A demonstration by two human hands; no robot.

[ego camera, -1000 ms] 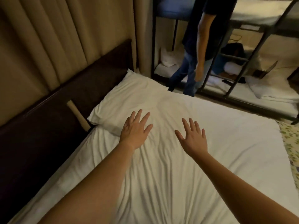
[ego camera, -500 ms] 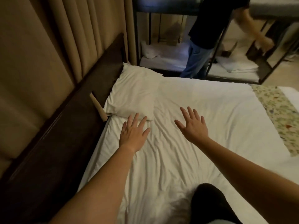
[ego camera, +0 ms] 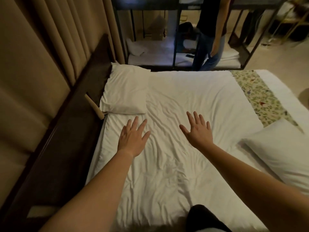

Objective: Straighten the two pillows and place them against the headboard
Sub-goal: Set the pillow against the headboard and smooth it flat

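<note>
**Two open hands above a rumpled bed, one pillow at the headboard, one off to the right**

You are looking down at a bed [ego camera: 192, 91] covered in a wrinkled white sheet. Both your bare arms reach forward over it. Your left hand [ego camera: 133, 138] is spread flat, fingers apart, grip open and holding nothing, low over the sheet just short of the near edge of the first pillow [ego camera: 125, 92]. Whether the palm touches the sheet cannot be told. Your right hand [ego camera: 197, 131] is also spread wide, grip open and empty, over the middle of the sheet.

The first pillow lies flat at the far left corner of the bed, its long side against the dark wooden headboard [ego camera: 70, 131]. The second pillow [ego camera: 280, 151] lies at the right edge of the view, well apart from the headboard and near a flowered cloth strip [ego camera: 255, 97] laid across the bed.

Beyond the bed, another person [ego camera: 209, 39] stands by a metal bunk frame [ego camera: 175, 30]. Beige curtains [ego camera: 66, 30] hang above the headboard.
</note>
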